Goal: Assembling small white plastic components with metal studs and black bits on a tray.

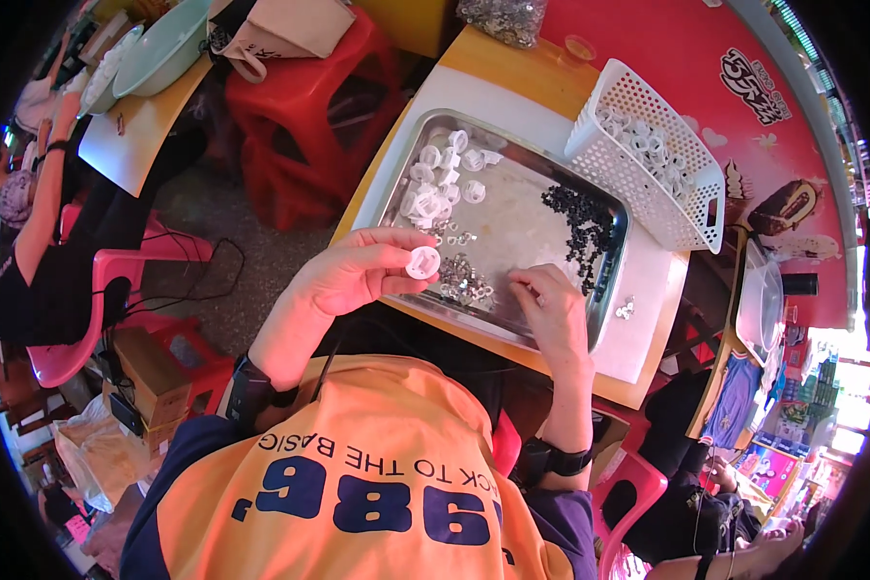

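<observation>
Two hands work over the steel tray [604, 290] on your worktop [648, 290]. Your left hand [343, 275] pinches a white plastic ring [422, 262] at the tray's near left edge, raised where you can see it. Your right hand [551, 304] curls down onto small metal pieces [464, 280]; whether it grasps one, I cannot tell. A white basket [691, 227] of rings sits far right, against a red poster [667, 58].

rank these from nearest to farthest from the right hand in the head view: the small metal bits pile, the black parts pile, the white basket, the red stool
From the right hand:
1. small metal bits pile, just to its left on the tray
2. black parts pile, just beyond it, on the tray's right side
3. white basket, past the tray's far right corner
4. red stool, far off to the upper left
</observation>
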The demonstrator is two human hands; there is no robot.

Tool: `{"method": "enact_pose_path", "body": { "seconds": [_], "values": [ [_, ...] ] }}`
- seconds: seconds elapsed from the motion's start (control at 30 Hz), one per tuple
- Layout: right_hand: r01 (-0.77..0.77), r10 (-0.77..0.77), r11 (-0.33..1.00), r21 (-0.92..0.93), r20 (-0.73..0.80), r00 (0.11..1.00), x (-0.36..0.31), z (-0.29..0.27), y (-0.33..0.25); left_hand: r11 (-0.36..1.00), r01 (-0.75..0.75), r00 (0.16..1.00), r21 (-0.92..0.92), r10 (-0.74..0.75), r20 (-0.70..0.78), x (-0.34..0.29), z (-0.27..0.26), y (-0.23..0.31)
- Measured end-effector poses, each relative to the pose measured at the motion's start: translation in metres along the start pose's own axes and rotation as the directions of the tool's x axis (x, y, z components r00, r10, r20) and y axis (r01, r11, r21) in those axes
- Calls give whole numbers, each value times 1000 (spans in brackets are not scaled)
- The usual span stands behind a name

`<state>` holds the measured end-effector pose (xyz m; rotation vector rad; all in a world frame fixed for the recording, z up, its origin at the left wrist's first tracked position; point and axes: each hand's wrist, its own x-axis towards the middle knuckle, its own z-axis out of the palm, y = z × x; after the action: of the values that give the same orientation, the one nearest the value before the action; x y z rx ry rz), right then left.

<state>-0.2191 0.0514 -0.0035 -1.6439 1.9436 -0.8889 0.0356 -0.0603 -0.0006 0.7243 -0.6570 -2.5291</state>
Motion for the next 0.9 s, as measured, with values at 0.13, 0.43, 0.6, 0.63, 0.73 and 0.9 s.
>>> {"method": "enact_pose_path", "body": {
  "seconds": [0.13, 0.43, 0.6, 0.63, 0.73, 0.9],
  "values": [
    [32, -32, 999, -3, 79, 996, 0, 9, -1, 997, 5, 1000, -74, -4, 16, 3, -7, -4],
    [47, -49, 999, 22, 130, 990, 7, 30, 2, 998, 3, 1000, -61, -3, 3, 5, -4, -6],
    [4, -17, 994, 108, 121, 993, 9, 25, 4, 997, 23, 1000, -69, -24, -16, 7, -3, -9],
    [-68, 51, 983, 169, 105, 993, 9, 25, 4, 997, 18, 1000, -71, -19, -16, 7, -3, -9],
    [-290, 244, 876, 386, 163, 956, 10, 19, 6, 994, 15, 1000, -105, -16, -9, 7, -1, -12],
    [-459, 345, 290, 840, 356, 868, 8, 9, 6, 995, 71, 997, -74, -71, 5, 13, 12, -17]
  ]
}}
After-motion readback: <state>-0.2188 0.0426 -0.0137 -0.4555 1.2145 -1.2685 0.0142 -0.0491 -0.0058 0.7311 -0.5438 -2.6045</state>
